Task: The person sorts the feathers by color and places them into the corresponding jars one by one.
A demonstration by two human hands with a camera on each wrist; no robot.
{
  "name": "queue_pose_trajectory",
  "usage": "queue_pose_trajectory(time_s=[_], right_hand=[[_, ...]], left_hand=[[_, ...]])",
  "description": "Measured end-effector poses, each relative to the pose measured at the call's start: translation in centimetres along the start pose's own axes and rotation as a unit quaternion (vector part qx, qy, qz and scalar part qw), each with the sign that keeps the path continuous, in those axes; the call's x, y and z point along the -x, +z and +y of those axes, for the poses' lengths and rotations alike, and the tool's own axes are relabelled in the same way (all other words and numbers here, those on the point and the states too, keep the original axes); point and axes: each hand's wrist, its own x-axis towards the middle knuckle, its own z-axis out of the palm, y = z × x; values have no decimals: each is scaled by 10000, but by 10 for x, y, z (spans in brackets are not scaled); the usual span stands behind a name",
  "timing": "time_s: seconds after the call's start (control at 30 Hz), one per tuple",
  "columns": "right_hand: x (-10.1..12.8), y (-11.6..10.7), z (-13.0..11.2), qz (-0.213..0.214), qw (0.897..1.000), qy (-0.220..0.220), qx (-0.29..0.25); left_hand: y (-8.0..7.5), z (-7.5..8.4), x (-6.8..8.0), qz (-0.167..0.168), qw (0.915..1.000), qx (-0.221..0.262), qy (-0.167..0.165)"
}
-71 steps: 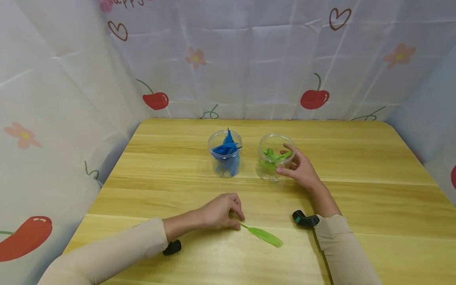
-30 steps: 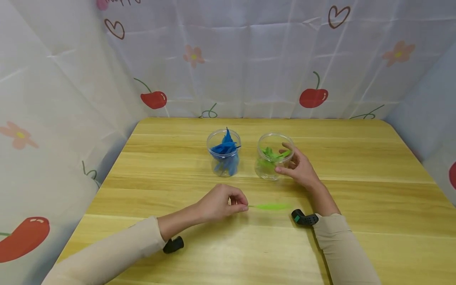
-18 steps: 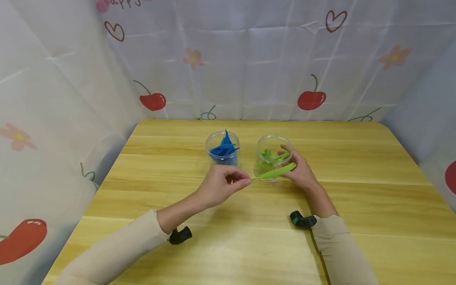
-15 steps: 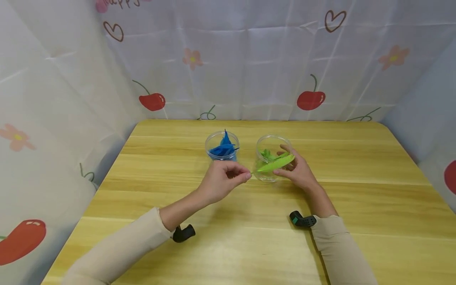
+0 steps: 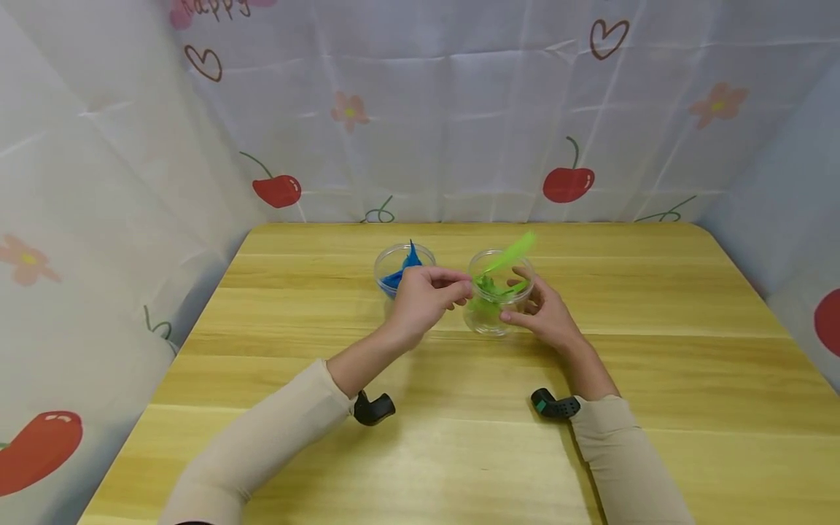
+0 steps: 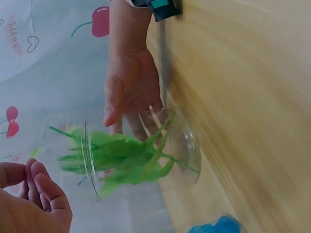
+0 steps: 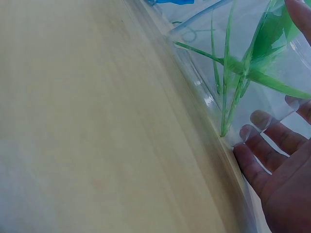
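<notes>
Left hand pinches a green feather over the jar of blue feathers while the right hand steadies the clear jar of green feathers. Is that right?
Not quite. The left hand pinches the green feather over the jar of green feathers, not the blue jar, which stands to its left. The right hand does steady the green jar. The head view shows it.

Light is bright, soft and even, with pale sheen on the table [image 5: 459, 467] in front of both hands and only faint shadows under the forearms. In the head view the green feather [image 5: 510, 254] beyond the left hand [image 5: 426, 295] is smeared by motion, and the curtain lines bow towards the edges. In the left wrist view the jar [image 6: 136, 158] by the right hand [image 6: 129, 92] is streaked. The right wrist view is soft, the wood nearest it quite blurred.
</notes>
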Motion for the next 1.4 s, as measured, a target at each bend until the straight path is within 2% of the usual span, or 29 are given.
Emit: queue_pose_trajectory(time_s=[0.23, 0.67, 1.07, 1.4], right_hand=[[-2, 1, -1, -18, 10000, -50, 36], [-1, 1, -1, -9, 10000, -39, -32], [-4, 1, -4, -29, 10000, -39, -15], [0, 0, -2, -3, 10000, -17, -36]], left_hand=[[-3, -1, -5, 183, 9996, 168, -98], [-2, -1, -9, 220, 9990, 383, 37], [0, -2, -11, 208, 9983, 517, 140], [6, -3, -14, -42, 9993, 344, 166]])
